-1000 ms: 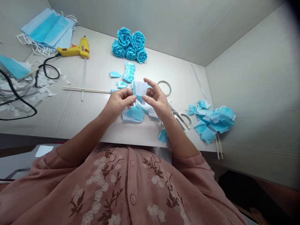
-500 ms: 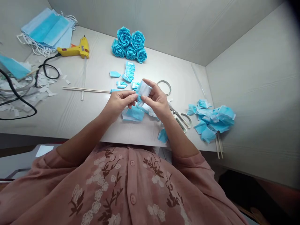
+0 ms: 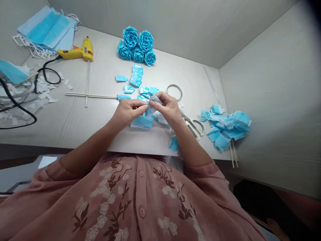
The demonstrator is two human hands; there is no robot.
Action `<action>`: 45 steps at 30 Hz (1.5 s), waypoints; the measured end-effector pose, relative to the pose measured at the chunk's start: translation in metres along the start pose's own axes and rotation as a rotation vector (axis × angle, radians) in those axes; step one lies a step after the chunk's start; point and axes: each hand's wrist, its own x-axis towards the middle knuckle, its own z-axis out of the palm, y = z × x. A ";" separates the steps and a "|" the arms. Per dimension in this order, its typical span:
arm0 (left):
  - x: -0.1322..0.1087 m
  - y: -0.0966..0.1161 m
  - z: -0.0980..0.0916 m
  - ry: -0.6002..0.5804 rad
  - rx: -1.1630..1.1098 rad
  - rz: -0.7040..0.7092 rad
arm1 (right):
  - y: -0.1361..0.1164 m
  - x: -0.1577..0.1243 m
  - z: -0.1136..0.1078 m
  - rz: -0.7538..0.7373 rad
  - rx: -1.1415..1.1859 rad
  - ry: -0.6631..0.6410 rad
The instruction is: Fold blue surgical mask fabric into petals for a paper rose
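Observation:
Between my two hands is a small piece of blue mask fabric, pinched from both sides. My left hand grips its left edge with thumb and forefinger. On the other side, my right hand pinches it near the top, fingertips almost touching the left ones. Below my hands lie flat blue and white fabric pieces, partly covered. Just beyond them are small folded blue pieces and a stick with a blue-wrapped end. Scissors with pale handles rest beside my right wrist, partly hidden.
Several blue fabric roses are stacked at the back. A yellow glue gun, its cord and a stack of masks lie at the left. A tape ring sits right of centre; a blue fabric pile lies further right.
My hands have drawn closer together, and the fabric's broad white face has turned and gathered between my fingertips. The view has shifted slightly.

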 end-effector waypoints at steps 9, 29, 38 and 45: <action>0.001 0.001 0.000 0.002 -0.094 -0.056 | 0.002 -0.003 0.000 -0.296 -0.263 0.077; 0.004 -0.004 0.000 0.015 -0.275 -0.107 | 0.013 0.002 -0.013 -0.579 -0.549 -0.013; 0.005 -0.009 0.000 0.056 -0.337 -0.109 | 0.015 0.001 -0.013 -0.732 -0.577 -0.055; 0.005 -0.006 0.000 0.105 -0.322 -0.082 | -0.003 -0.006 -0.009 -0.416 -0.325 -0.026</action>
